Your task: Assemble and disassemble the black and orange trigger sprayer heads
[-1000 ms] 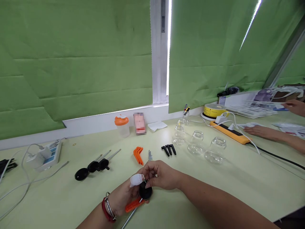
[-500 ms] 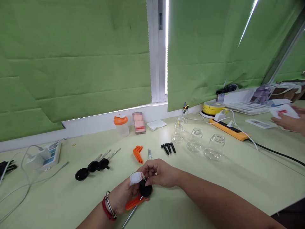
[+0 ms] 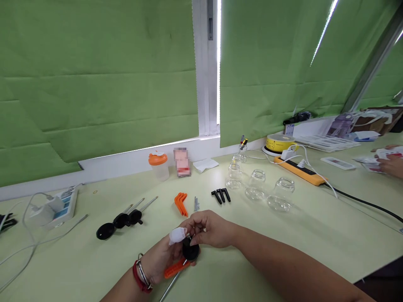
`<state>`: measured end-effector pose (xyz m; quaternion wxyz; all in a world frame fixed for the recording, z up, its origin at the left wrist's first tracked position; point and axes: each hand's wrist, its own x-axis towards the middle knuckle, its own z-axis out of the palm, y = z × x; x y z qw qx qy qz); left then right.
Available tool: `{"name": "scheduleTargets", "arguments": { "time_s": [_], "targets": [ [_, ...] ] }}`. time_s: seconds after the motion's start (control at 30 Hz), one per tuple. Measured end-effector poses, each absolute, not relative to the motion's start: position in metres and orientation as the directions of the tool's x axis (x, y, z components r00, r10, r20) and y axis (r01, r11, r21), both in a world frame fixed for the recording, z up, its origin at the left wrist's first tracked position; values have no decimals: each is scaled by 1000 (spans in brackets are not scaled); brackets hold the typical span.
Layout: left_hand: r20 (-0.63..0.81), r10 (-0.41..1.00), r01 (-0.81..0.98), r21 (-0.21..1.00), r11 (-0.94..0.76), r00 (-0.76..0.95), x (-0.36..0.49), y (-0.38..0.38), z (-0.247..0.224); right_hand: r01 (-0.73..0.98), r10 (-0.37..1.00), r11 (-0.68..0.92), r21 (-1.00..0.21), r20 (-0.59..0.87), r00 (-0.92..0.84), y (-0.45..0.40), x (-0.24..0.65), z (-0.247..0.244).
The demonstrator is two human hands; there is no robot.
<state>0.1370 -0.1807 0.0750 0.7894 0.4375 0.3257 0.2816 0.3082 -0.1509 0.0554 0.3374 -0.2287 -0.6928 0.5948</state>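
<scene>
My left hand (image 3: 163,256), with a white wrap on one finger, grips a black round part (image 3: 190,251) joined to an orange handle (image 3: 176,267) and a metal rod (image 3: 170,287). Fingers of my right hand (image 3: 209,230) pinch at the top of the black part; what lies between their tips is hidden. Just beyond the hands are orange curved pieces (image 3: 181,204), thin metal rods with small bits (image 3: 196,204) and three black angled pieces (image 3: 221,196). Three black round parts with rods (image 3: 121,220) lie to the left.
Clear glass jars (image 3: 281,195) stand at the right, near an orange power strip (image 3: 299,171). An orange-lidded cup (image 3: 159,166) is by the wall. White cables and a socket block (image 3: 64,207) lie left. Another person's hand (image 3: 392,164) holds packets far right.
My two hands keep their hold with hardly any movement. At the far right, the other person's hands have shifted with their packets. The view has turned slightly.
</scene>
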Motion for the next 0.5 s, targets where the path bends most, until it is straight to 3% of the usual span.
{"name": "scheduleTargets", "arguments": {
  "time_s": [0.5],
  "targets": [
    [-257,726,-182,866,466,638,136,-181,75,-57,718,208,-976,192,-668,-151,309,55]
  ]
}}
